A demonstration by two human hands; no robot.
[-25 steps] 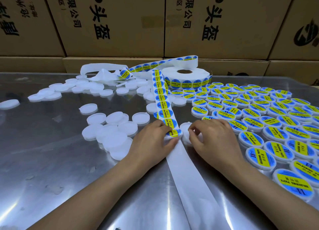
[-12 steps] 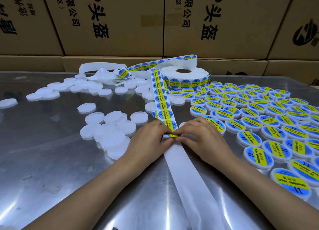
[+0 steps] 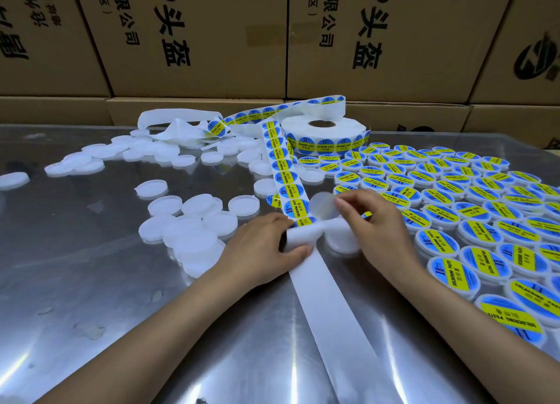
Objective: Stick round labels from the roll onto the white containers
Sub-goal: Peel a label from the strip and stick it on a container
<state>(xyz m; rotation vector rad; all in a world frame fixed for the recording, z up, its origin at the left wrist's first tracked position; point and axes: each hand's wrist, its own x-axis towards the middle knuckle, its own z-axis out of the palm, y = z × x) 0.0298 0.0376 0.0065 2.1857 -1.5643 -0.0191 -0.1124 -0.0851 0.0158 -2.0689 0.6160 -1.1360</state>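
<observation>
A strip of blue-and-yellow round labels [image 3: 286,176] runs from the roll [image 3: 324,134] toward me. My left hand [image 3: 260,252] grips the bare white backing paper [image 3: 330,306] where the labels end, folding it over. My right hand [image 3: 378,222] pinches one peeled label [image 3: 323,205], lifted off the strip with its pale back facing me. A blank white container [image 3: 342,241] lies just under my right hand. Several blank white containers [image 3: 188,225] are heaped left of my left hand.
Rows of labelled containers [image 3: 454,209] cover the right side of the steel table [image 3: 91,297]. More blank white containers [image 3: 145,152] and crumpled backing paper [image 3: 178,128] lie at the back left. Cardboard boxes [image 3: 212,40] wall the far edge.
My right hand has peeled a label off the strip and lifted it up and to the right. My left hand has curled the backing paper over.
</observation>
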